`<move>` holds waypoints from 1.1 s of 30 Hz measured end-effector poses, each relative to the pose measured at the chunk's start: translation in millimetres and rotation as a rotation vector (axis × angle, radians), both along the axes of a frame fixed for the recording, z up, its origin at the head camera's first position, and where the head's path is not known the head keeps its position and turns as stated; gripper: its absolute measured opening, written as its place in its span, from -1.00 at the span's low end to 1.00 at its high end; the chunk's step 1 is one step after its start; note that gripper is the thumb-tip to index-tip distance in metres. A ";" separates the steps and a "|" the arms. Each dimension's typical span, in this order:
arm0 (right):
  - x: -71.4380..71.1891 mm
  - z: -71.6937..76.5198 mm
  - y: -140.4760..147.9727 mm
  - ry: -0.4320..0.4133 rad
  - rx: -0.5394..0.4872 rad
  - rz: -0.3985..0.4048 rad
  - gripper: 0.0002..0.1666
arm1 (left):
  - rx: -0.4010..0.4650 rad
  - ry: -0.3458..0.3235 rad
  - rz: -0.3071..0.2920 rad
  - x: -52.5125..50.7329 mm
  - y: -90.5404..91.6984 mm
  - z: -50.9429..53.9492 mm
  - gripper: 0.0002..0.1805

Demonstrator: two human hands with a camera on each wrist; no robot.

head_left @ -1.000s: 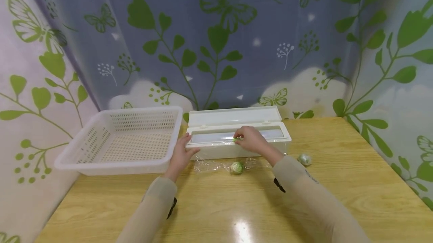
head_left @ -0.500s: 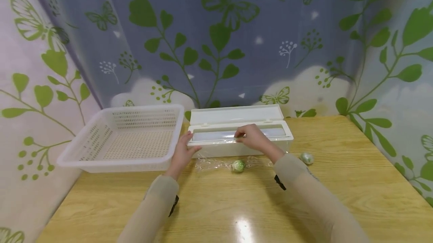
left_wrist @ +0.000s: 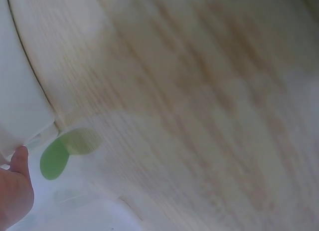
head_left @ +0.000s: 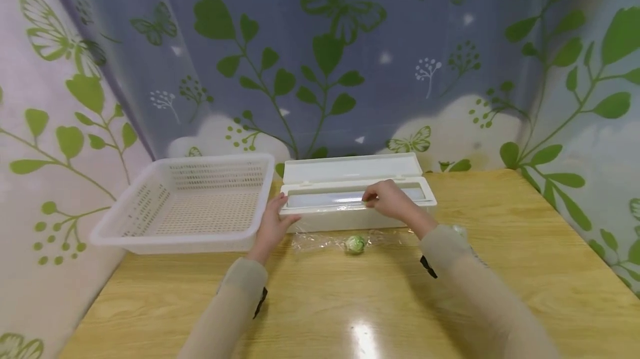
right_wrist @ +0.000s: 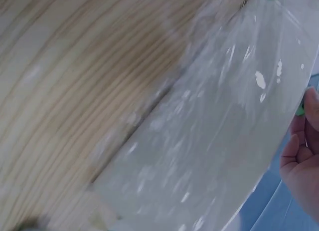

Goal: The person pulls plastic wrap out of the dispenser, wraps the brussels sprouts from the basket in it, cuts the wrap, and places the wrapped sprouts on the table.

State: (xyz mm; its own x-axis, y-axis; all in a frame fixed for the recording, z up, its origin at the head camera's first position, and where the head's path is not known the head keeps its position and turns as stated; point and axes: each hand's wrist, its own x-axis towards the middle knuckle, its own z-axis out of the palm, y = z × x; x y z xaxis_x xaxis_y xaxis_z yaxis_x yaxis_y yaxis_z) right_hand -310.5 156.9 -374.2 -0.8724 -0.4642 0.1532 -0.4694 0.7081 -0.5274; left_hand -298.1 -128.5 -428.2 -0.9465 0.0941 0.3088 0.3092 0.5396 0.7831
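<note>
A white cling film dispenser box (head_left: 350, 222) stands with its lid (head_left: 352, 168) raised. My left hand (head_left: 271, 224) grips its left end, thumb at the front. At the front rim, my right hand (head_left: 392, 200) pinches a small green slide cutter (right_wrist: 300, 111), mostly hidden by the fingers. Clear cling film (right_wrist: 199, 126) hangs over the box front in the right wrist view and spreads onto the table. On that film, before the box, lies a small green-and-white round vegetable (head_left: 355, 244) like a Brussels sprout.
A white perforated plastic basket (head_left: 182, 239) stands left of the box. A second small round item (head_left: 459, 231) shows partly behind the right sleeve. Wooden table (head_left: 310, 303) extends in front, and a leaf-patterned cloth (head_left: 280, 42) hangs behind.
My right hand has slid to the right along the box's front rim. The right sleeve now covers part of the second round item. My left hand keeps its hold on the box end.
</note>
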 end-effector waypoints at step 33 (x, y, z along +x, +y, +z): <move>6.9 4.4 89.5 -0.013 0.119 -0.046 -0.85 | -0.009 -0.030 -0.002 2.7 3.4 4.4 -0.34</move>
State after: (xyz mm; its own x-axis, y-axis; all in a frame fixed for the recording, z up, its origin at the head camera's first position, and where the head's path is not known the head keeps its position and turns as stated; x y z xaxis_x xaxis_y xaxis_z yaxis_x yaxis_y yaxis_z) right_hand -303.6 246.4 -369.9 -0.8946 -0.4381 0.0878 -0.4289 0.7868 -0.4439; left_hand -295.4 -125.1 -423.8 -0.9550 0.0987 0.2798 0.2871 0.5456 0.7873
